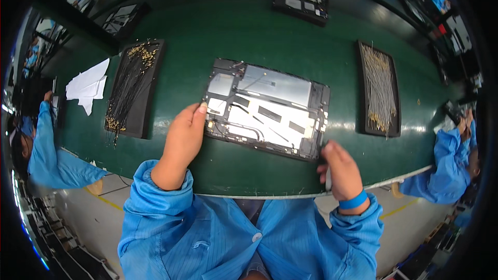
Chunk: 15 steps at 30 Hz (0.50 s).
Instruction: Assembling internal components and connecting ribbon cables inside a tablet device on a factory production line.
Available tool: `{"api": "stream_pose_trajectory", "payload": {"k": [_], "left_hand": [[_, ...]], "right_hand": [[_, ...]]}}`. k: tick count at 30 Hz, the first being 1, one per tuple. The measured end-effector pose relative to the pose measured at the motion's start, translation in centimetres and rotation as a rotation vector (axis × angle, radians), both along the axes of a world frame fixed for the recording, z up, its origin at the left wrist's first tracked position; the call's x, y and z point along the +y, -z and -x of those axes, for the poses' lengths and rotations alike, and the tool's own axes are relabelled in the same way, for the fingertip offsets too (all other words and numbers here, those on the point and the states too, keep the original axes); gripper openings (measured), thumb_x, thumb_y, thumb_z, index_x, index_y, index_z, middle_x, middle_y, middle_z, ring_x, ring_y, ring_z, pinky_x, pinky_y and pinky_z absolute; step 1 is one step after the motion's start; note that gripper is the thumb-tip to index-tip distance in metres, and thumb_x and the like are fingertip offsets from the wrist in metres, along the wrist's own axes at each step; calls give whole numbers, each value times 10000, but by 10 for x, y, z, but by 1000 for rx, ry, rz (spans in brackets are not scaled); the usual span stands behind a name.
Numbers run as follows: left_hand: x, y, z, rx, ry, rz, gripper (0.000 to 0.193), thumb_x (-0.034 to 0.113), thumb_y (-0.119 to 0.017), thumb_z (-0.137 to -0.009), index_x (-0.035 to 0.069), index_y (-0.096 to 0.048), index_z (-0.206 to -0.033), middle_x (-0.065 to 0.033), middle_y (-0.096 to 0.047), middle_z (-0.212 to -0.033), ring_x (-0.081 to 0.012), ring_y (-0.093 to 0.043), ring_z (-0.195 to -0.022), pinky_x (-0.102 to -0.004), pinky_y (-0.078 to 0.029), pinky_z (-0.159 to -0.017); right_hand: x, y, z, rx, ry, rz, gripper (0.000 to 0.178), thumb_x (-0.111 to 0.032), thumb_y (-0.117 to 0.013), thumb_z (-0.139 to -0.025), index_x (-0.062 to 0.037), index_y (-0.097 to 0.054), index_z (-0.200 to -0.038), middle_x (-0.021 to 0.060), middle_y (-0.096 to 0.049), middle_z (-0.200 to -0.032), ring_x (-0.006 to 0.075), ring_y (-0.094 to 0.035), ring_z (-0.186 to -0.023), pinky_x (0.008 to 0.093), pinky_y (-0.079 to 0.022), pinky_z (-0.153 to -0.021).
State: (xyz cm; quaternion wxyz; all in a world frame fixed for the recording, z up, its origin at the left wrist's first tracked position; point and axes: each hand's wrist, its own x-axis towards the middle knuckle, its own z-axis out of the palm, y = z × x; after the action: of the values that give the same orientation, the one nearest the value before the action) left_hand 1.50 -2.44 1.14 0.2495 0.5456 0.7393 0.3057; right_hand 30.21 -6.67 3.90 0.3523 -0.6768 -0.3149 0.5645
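On the green tabletop (311,41), at left, a black rectangular tray (143,109) carries thin black cables (124,88). In the middle, my left grip (185,135) grasps the left edge of a black rectangular electronic device (267,111) with silver plates (277,85). My right grip (342,171) is by its lower right corner; whether it grasps this corner, I cannot tell. At right, another black tray (396,88) carries thin grey cables (379,88).

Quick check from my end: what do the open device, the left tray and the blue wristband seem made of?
Open device: black frame, probably plastic or coated metal; smooth grey panel, possibly metal, given its even sheen.
Left tray: likely matte black plastic, judging by its dull, plain base.
Blue wristband: looks flexible from its snug curve; fabric or rubber, too small to tell.
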Motion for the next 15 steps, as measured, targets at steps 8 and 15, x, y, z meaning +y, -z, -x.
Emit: {"api": "stream_pose_trajectory", "payload": {"k": [8,15], "left_hand": [[20,-3,0,-478,-122,101,369,287,-402,-839,-42,-515,-961,-114,-566,-763,-168,-529,-739,-275,-402,-670],[21,21,1,-211,-193,-262,345,211,-472,-802,-70,-470,-1004,-196,-533,-881,-304,-512,-808,-332,-394,-735]], "right_hand": [[8,-5,9,273,-184,249,316,-320,-469,-803,-6,-487,-765,59,-504,-581,128,-440,-406,227,-366,-360],[127,-25,77,185,-113,50,319,-367,-495,-773,-50,-504,-741,20,-461,-541,106,-411,-392,219,-330,-318]]}}
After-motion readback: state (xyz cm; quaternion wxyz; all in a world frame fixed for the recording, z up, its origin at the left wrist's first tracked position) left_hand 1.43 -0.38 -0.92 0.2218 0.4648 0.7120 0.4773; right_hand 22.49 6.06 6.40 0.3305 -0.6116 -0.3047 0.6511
